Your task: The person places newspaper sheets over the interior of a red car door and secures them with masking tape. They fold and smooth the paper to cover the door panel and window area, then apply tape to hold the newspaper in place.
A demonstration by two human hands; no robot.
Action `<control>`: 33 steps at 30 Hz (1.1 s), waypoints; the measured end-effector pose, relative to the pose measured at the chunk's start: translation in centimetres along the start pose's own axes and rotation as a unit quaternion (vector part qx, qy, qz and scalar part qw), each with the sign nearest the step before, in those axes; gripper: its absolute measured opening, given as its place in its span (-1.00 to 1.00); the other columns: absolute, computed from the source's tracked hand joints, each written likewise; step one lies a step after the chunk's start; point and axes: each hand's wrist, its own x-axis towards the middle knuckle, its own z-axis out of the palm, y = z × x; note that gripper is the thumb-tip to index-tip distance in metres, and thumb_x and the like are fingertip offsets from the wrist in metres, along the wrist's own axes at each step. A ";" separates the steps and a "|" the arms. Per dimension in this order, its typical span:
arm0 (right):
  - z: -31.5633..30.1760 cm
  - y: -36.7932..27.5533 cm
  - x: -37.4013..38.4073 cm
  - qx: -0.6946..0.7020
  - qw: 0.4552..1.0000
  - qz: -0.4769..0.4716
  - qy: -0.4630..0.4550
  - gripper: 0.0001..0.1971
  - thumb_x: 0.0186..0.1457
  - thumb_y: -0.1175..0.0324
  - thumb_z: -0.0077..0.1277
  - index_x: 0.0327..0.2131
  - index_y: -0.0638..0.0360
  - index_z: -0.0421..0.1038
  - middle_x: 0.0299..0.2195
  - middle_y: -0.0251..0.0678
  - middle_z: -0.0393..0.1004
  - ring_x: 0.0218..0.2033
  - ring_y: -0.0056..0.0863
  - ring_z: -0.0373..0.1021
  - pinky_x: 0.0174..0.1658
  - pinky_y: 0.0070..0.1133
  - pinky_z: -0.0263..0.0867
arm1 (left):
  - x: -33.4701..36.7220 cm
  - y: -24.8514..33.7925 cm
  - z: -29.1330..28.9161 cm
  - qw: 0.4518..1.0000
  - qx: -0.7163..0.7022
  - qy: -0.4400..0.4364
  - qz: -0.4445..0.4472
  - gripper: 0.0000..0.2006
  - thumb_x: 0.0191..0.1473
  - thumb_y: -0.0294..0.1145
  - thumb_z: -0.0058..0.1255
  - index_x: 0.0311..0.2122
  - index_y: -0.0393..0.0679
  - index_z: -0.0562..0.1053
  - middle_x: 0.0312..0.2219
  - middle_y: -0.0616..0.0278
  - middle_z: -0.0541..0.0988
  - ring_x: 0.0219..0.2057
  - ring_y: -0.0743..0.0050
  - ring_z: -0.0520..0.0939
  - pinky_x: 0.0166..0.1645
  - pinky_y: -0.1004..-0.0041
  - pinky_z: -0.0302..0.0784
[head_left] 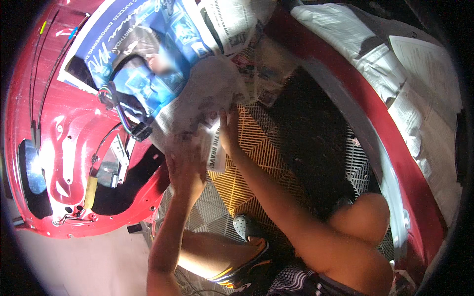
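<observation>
A sheet of newspaper hangs along the inner edge of a red car door panel, its lower part in shadow. My left hand is at the sheet's lower edge with its fingers against the paper, partly lost in dimness. My right hand pinches the sheet's right edge, beside a bright spot of light. Above the hands, a blue printed poster covers the upper part of the door. A wiring harness with a black connector hangs out over the door, left of the newspaper.
Black cables and a yellow-wrapped connector lie on the door. At right runs a red body edge, with newspaper beyond it. Below are yellow slatted floor tiles, my bent legs and a grey clog.
</observation>
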 end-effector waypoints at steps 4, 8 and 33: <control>-2.0 -0.3 4.1 0.085 0.983 0.091 -0.132 -0.14 0.38 -0.26 -0.28 0.47 0.18 -0.12 0.49 -0.03 -0.12 0.51 -0.10 -0.18 0.48 -0.18 -0.22 | -0.4 -0.7 1.8 0.998 0.046 -0.032 0.007 -0.39 0.18 -0.26 0.04 0.34 -0.15 0.34 0.44 0.07 0.12 0.49 -0.17 -0.04 0.49 -0.24 -0.29; -4.1 2.1 7.6 0.192 0.960 0.196 -0.059 -0.04 0.31 -0.39 -0.29 0.48 0.15 -0.18 0.51 -0.07 -0.18 0.51 -0.11 -0.17 0.45 -0.03 -0.13 | 0.9 -0.6 2.2 0.995 0.052 0.023 0.085 -0.26 0.08 -0.27 0.17 0.36 -0.21 0.25 0.45 -0.02 0.07 0.47 -0.27 -0.02 0.47 -0.32 -0.20; -5.1 -5.2 6.9 -0.062 0.938 0.211 0.268 -0.15 0.43 -0.01 -0.19 0.40 0.58 -0.25 0.39 0.37 -0.09 0.42 0.07 0.03 0.39 -0.17 0.08 | -1.4 1.0 4.2 0.998 -0.019 -0.022 0.055 -0.32 0.02 -0.14 0.20 0.17 -0.42 0.42 0.34 -0.10 0.26 0.43 -0.17 0.13 0.48 -0.27 -0.09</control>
